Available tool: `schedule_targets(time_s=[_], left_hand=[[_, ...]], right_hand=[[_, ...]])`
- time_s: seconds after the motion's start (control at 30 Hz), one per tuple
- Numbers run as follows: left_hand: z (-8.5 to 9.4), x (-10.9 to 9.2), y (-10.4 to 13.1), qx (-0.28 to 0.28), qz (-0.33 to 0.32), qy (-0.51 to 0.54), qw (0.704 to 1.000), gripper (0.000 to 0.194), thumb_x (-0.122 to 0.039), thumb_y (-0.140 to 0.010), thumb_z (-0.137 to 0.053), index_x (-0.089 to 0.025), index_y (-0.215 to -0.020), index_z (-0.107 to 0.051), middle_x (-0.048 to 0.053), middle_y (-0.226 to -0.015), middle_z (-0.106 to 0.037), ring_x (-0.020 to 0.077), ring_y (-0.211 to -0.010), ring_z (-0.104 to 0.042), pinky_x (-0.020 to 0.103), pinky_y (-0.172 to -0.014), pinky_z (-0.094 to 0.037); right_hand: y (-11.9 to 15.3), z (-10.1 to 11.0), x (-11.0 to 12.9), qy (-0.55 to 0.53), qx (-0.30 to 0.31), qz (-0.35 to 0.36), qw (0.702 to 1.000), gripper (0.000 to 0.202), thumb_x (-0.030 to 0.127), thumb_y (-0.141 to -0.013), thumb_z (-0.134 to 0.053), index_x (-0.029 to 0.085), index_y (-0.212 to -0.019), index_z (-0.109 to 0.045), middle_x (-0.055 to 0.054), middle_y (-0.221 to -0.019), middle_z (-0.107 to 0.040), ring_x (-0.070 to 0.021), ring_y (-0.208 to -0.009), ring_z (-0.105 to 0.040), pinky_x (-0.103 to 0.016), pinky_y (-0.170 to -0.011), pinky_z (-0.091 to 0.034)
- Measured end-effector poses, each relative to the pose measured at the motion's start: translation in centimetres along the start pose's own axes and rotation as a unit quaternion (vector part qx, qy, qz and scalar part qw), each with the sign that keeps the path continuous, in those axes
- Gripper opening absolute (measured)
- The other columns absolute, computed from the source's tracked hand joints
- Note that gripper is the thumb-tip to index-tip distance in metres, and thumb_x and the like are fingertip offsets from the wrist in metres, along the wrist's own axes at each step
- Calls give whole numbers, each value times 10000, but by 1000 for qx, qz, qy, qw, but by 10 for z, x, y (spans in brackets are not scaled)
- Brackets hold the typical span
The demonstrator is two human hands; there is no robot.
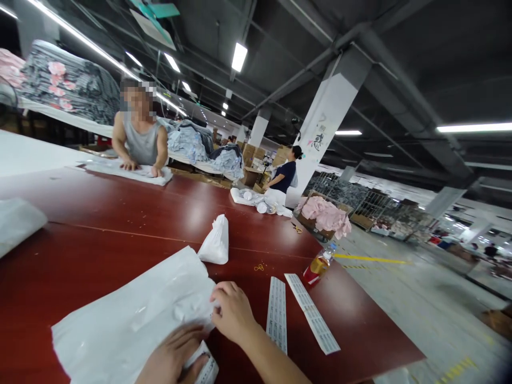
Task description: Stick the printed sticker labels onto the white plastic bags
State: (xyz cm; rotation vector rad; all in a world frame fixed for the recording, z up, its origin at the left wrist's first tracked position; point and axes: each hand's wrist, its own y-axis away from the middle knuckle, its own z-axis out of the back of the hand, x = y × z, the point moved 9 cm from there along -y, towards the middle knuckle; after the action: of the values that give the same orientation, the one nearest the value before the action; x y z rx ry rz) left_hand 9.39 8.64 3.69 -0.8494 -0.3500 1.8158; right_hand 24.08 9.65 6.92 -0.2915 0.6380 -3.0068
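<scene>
A large white plastic bag (132, 314) lies flat and wrinkled on the dark red table in front of me. Over its near edge rests my left hand (176, 352), its thumb and fingers closed on a strip of printed labels (207, 368). My right hand (232, 312) is at the bag's right end, fingers curled in and gripping its edge; the fingertips are partly hidden. Two more sheets of printed labels, one nearer (277, 314) and one farther right (312, 314), lie beside my right forearm.
A knotted white bag (216, 242) stands beyond my hands. A drink bottle (319, 264) is near the table's right edge, with yellow-handled scissors (296, 228) farther back. Another white bag (18, 224) lies at left. Across the table, a person (140, 138) presses on a flat bag.
</scene>
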Motion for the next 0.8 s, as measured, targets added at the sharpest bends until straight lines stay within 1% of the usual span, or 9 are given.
schedule_targets(time_s=[0.13, 0.23, 0.37, 0.5, 0.57, 0.63, 0.7, 0.77, 0.8], left_hand=[[-5, -4, 2, 33, 12, 18, 999, 288, -420, -942, -626, -338, -1200, -726, 12, -1283, -732, 313, -1212, -681, 440, -1006, -620], [-5, -8, 4, 51, 34, 30, 998, 293, -391, -955, -609, -279, -1199, -727, 54, -1302, -721, 320, -1207, -681, 466, -1027, -595], [-6, -11, 6, 84, 93, 76, 989, 210, -308, -932, -611, -206, -1056, -746, 121, -1247, -732, 331, -1196, -666, 479, -1051, -536], [-6, -11, 7, 107, 152, 138, 973, 170, -268, -906, -594, -207, -997, -725, 101, -1073, -763, 314, -1031, -708, 414, -912, -555], [1, -16, 5, 92, 130, 168, 973, 162, -278, -906, -593, -217, -999, -710, 91, -1076, -753, 302, -1031, -695, 384, -899, -538], [12, -15, 3, 62, 113, 188, 974, 169, -324, -948, -559, -213, -891, -674, 76, -953, -736, 260, -915, -686, 344, -825, -522], [28, 2, 4, 7, 144, 181, 973, 311, -388, -998, -503, -207, -760, -589, 39, -760, -657, 202, -727, -625, 305, -705, -479], [45, 30, 8, -65, 212, 156, 963, 389, -437, -1019, -469, -205, -712, -523, 3, -672, -574, 168, -639, -552, 283, -643, -429], [53, 43, 11, -99, 244, 145, 954, 409, -457, -1021, -463, -204, -702, -505, -10, -652, -547, 160, -622, -530, 277, -628, -412]], right_hand=[[-21, -7, 17, 100, 46, 72, 991, 145, 158, -825, -641, 245, -940, -657, -27, -988, -670, -220, -968, -589, -361, -864, -454], [-33, -14, 46, 139, 54, 188, 971, 83, 228, -867, -652, 234, -949, -650, -31, -991, -675, -231, -974, -562, -386, -891, -421], [-29, -41, 116, 123, 105, 400, 902, 128, 252, -964, -557, 240, -1042, -658, -25, -1056, -694, -222, -995, -565, -359, -833, -411], [-36, -67, 191, 37, 147, 481, 863, 209, 409, -981, -582, 269, -1087, -694, -13, -1120, -716, -215, -1020, -598, -332, -840, -429], [-59, -68, 209, -39, 177, 435, 882, 190, 435, -924, -669, 275, -1008, -727, 8, -1023, -742, -205, -967, -635, -312, -833, -451], [-94, -51, 196, -131, 164, 308, 928, 114, 362, -915, -678, 271, -946, -740, 30, -943, -751, -182, -898, -661, -288, -814, -473], [-119, -13, 152, -224, 72, 144, 961, 157, 303, -959, -592, 265, -1002, -739, 22, -1005, -755, -166, -910, -670, -279, -831, -492], [-113, 24, 102, -291, -36, 22, 956, 243, 334, -988, -531, 237, -1092, -727, -22, -1091, -746, -176, -970, -671, -290, -858, -508], [-101, 32, 81, -314, -50, -24, 948, 264, 367, -980, -543, 225, -1100, -730, -38, -1090, -748, -185, -966, -676, -298, -852, -518]])
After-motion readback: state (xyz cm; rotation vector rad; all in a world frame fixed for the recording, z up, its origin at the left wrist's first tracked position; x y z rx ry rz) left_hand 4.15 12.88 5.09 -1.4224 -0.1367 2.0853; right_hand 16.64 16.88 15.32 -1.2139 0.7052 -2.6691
